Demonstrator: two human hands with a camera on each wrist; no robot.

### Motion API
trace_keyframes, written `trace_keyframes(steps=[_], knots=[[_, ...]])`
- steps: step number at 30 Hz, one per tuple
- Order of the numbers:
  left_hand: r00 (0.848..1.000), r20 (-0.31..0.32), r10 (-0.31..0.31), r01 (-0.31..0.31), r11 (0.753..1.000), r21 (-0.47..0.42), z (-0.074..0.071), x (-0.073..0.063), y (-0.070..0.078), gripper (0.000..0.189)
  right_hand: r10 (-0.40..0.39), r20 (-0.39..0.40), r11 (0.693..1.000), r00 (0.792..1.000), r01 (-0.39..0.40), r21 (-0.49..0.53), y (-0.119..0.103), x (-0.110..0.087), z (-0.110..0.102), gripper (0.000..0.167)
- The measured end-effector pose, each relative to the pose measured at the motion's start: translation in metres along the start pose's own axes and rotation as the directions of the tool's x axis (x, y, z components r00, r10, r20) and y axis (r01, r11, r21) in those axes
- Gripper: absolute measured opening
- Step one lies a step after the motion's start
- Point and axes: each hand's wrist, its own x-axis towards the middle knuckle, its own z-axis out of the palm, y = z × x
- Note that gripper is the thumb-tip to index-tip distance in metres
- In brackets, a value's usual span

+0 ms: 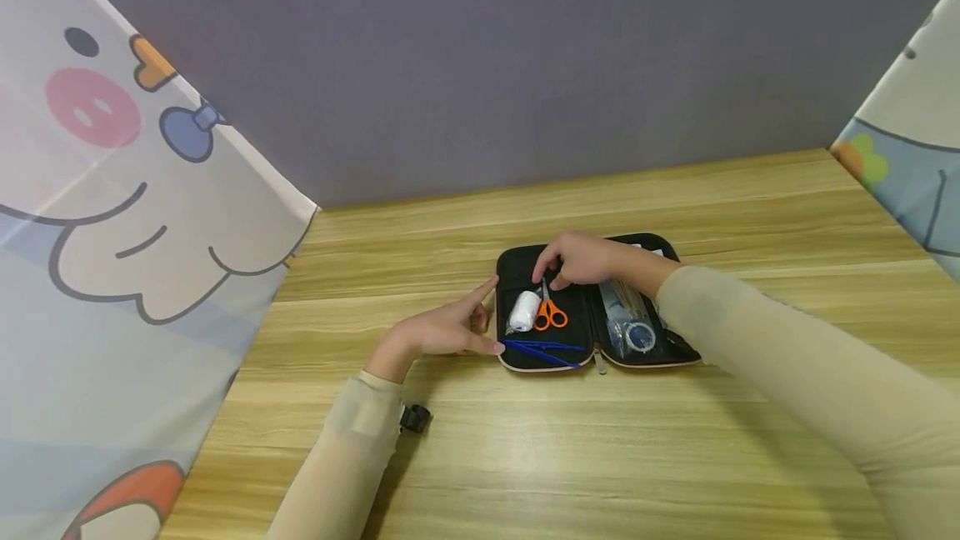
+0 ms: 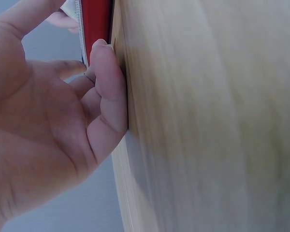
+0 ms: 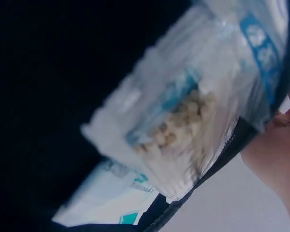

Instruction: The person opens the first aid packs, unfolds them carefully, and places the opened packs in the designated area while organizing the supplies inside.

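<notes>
A black zippered case (image 1: 517,259) lies unfolded on the table, a first-aid kit by its contents. My left hand (image 1: 442,330) spans its left side, index finger stretched to the upper edge and thumb at the lower corner. The left wrist view shows the other fingers bent beside the case's red side (image 2: 97,24). Over the left half, my right hand (image 1: 583,259) reaches down with bent fingers. Its thumb and index fingertip come to either side of the blades of orange-handled scissors (image 1: 551,315); I cannot tell whether they pinch them. A white bandage roll (image 1: 524,312) lies beside the scissors, and blue tweezers (image 1: 543,348) below.
In the case's right half are clear-wrapped items, among them a roll of tape (image 1: 640,337). The right wrist view shows a clear packet (image 3: 183,121) of cotton-swab-like sticks. A metal zipper pull (image 1: 600,363) hangs at the front. Behind the wooden table (image 1: 570,457) stands a grey panel (image 1: 510,65).
</notes>
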Motion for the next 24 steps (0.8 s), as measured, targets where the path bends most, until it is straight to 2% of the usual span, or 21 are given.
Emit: trace_keyframes(steps=[11, 14, 20, 24], knots=[[1.000, -0.011, -0.014, 0.014, 1.000, 0.010, 0.001, 0.000, -0.001, 0.115, -0.051, -0.032, 0.997, 0.998, 0.049, -0.054, 0.004, 0.001, 0.004, 0.010], [1.000, -0.011, -0.007, 0.007, 1.000, 0.014, 0.002, 0.000, -0.001, 0.115, -0.055, -0.026, 0.998, 0.998, 0.054, -0.034, 0.006, 0.001, 0.003, 0.006], [1.000, -0.005, -0.008, 0.008, 1.000, 0.004, 0.003, 0.000, 0.000, 0.114, -0.050, -0.033, 0.995, 0.998, 0.052, 0.080, 0.012, -0.009, -0.005, 0.003], [1.000, 0.012, -0.001, 0.002, 1.000, -0.020, 0.002, -0.001, 0.002, 0.110, -0.075, -0.026, 0.994, 0.997, 0.077, 0.074, 0.011, -0.017, -0.013, 0.005]])
